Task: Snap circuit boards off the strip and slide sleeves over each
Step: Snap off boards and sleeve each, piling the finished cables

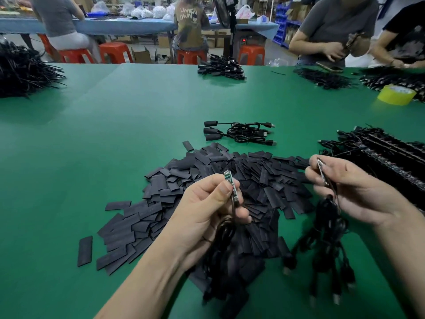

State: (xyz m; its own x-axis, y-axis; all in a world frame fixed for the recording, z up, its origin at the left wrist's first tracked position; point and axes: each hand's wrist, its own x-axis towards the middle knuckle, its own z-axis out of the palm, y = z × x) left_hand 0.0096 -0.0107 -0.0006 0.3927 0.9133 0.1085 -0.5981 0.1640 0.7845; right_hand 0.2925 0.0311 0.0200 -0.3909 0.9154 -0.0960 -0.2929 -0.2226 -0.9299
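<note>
Green cloth covers the big counter [92, 146] I am looking down at. Closest to me, the left hand [207, 208] pinches a small green circuit board [230, 184] between thumb and fingers. The board stands up with its top end free. A black cable [224, 231] hangs in a loop from it under the hand. The right hand [358, 194] pinches a second board [322, 172] edge-on, so I only see a thin blurry sliver. A bunch of cables [326, 245] with plugs hangs down from that hand, blurry too. The two hands are apart, with a gap between them. Under and behind both hands lies a wide heap of flat black sleeves [161, 215]. Off to the right lies the long dark strip of boards [386, 162] with wires. A bit farther back, three cables with fat ends [241, 132] lie side by side. Near the far right edge sits a yellow tape roll [396, 94]. More cable piles [220, 67] rest along the far side, where other people [333, 31] work with their hands. Beyond them I see orange stools [115, 52]
</note>
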